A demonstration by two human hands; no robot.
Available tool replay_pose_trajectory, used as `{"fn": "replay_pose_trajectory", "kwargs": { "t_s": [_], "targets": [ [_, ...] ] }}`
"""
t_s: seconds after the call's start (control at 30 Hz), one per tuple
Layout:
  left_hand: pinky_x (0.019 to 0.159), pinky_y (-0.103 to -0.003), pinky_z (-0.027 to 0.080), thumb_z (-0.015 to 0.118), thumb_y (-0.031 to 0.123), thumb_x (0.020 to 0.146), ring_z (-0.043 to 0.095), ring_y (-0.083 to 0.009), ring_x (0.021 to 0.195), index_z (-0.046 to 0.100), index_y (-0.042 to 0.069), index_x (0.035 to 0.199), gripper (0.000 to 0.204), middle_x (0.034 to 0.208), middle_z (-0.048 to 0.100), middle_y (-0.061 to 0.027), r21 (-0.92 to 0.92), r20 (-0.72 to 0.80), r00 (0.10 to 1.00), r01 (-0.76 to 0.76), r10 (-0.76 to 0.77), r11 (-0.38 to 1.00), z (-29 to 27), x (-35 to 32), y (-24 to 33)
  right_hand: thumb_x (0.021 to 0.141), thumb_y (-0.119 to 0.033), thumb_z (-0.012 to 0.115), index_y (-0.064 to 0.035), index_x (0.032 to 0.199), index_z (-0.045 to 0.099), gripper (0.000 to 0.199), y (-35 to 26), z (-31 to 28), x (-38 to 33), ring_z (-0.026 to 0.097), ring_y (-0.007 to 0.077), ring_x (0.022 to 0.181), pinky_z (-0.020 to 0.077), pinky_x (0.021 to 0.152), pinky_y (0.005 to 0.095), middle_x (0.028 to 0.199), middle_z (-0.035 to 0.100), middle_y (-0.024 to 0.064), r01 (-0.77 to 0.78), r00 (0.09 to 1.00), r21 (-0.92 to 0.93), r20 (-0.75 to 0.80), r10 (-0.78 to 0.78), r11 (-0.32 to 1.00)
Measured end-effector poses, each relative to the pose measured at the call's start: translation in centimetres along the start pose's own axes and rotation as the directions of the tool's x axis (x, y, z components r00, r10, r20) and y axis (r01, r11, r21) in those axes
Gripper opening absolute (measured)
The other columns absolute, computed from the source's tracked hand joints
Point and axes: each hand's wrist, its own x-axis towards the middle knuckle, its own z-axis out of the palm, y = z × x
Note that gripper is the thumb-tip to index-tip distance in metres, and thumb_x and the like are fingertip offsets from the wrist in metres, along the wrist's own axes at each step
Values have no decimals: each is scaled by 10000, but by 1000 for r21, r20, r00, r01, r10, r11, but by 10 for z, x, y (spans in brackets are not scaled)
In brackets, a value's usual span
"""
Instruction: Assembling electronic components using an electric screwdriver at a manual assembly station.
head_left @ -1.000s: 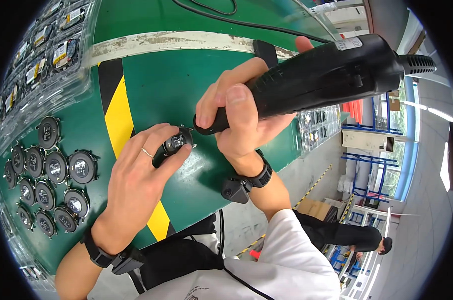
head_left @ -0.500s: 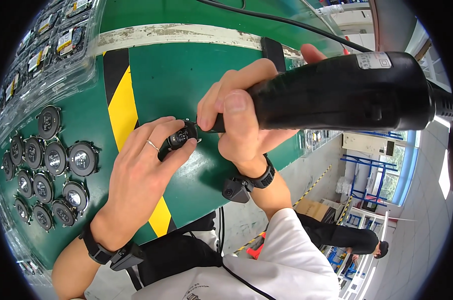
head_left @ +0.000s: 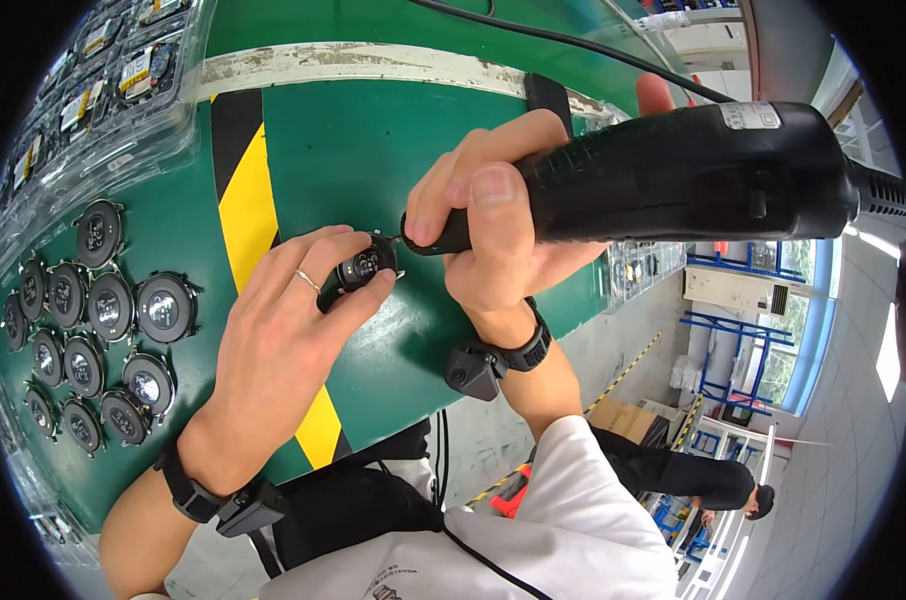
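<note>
At the centre of the frame the left hand (head_left: 283,330) pinches a small round black watch case (head_left: 368,267) between thumb and fingers, holding it down on the green worktop (head_left: 373,150). The right hand (head_left: 493,230) is closed around a black electric screwdriver (head_left: 673,170), whose tip meets the upper right edge of the case. A yellow and black stripe (head_left: 245,210) runs down the worktop just left of the hands. At the left edge, a cluster of round watch cases (head_left: 93,330) lies in rows.
</note>
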Motion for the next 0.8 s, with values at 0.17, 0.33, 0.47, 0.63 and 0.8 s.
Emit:
{"fn": "replay_pose_trajectory", "kwargs": {
  "t_s": [0.17, 0.33, 0.47, 0.63, 0.8],
  "targets": [
    [926, -409, 526, 691, 23, 756, 607, -288, 1164, 745, 90, 1104, 358, 1270, 585, -83, -7, 1, 1000, 4, -4, 1000, 0, 1, 1, 797, 100, 620, 176, 1465, 179, 804, -2, -1, 0, 573, 117, 511, 491, 521, 242, 714, 641, 98, 18, 1000, -5, -5, -18, 1000],
    [927, -411, 527, 697, 22, 748, 607, -287, 1169, 744, 89, 1100, 362, 1270, 585, -82, -8, -2, 1000, 6, -7, 1000, 0, 0, 1, 815, 87, 623, 161, 1507, 94, 874, -9, 12, -1, 569, 118, 507, 487, 492, 250, 715, 638, 100, -51, 995, 114, -76, 60, 992],
    [927, -411, 527, 703, 16, 739, 610, -287, 1171, 742, 88, 1097, 366, 1268, 586, -80, 2, -10, 1000, 4, -4, 1000, 1, -1, 0, 828, 81, 629, 158, 1459, 215, 759, 0, 5, -2, 564, 118, 508, 480, 480, 247, 719, 639, 96, 11, 999, 103, -50, -6, 995],
    [925, -411, 529, 706, 2, 729, 612, -286, 1166, 741, 85, 1091, 373, 1261, 587, -77, -8, -20, 1000, 0, -1, 1000, 2, 0, 0, 828, 80, 639, 133, 1234, 477, 440, 3, -3, 1, 561, 116, 517, 478, 487, 239, 720, 639, 89, 69, 995, 27, 75, -70, 997],
    [917, -412, 530, 709, -9, 721, 613, -283, 1154, 740, 84, 1084, 376, 1253, 587, -74, -4, -23, 1000, 3, -3, 1000, 2, 0, 1, 835, 68, 640, 140, 1286, 416, 509, 4, -2, 2, 570, 119, 505, 490, 487, 244, 724, 644, 94, 67, 995, 31, 68, -69, 997]
  ]
}}
